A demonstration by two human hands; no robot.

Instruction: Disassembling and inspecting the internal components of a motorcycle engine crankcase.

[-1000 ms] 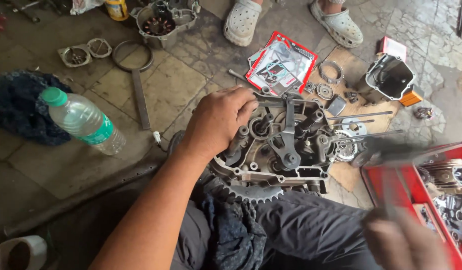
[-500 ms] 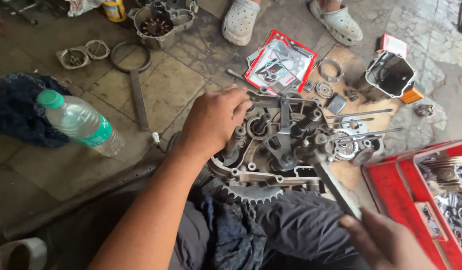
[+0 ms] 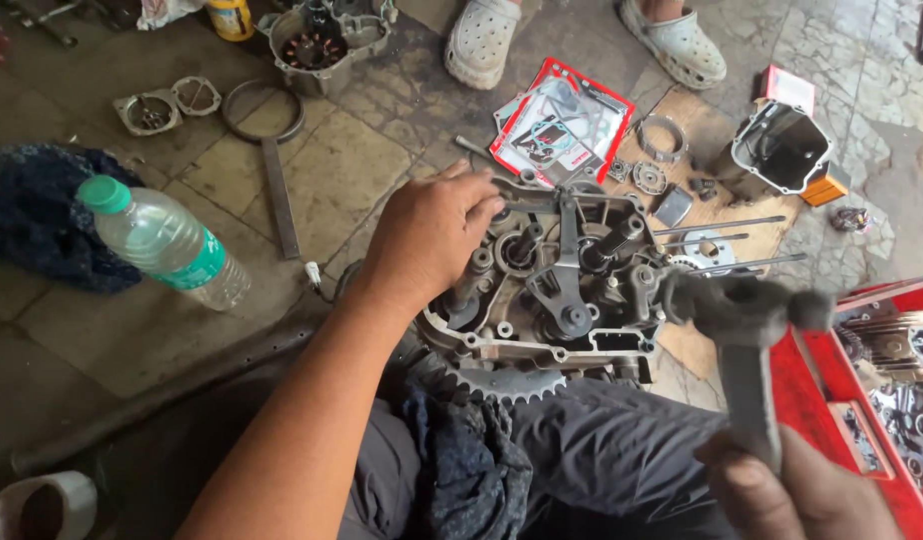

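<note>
An open engine crankcase (image 3: 557, 285) with gears and shafts rests against my knees on the floor. My left hand (image 3: 432, 235) lies flat on its upper left edge, fingers spread over the casing. My right hand (image 3: 797, 490), at the bottom right, grips the shaft of a dark metal T-shaped tool (image 3: 747, 335), whose blurred head hangs just right of the crankcase. A toothed sprocket (image 3: 502, 385) shows below the casing.
A plastic water bottle (image 3: 162, 240) lies at left beside a dark cloth (image 3: 42, 220). A gasket packet (image 3: 562, 125), small parts on cardboard (image 3: 682, 200), a cylinder block (image 3: 782, 150) and another person's sandalled feet (image 3: 582, 35) are beyond. A red parts tray (image 3: 882, 400) stands right.
My right hand has brought the T-shaped tool up from the lower right toward the crankcase's right side. My left hand stays on the casing.
</note>
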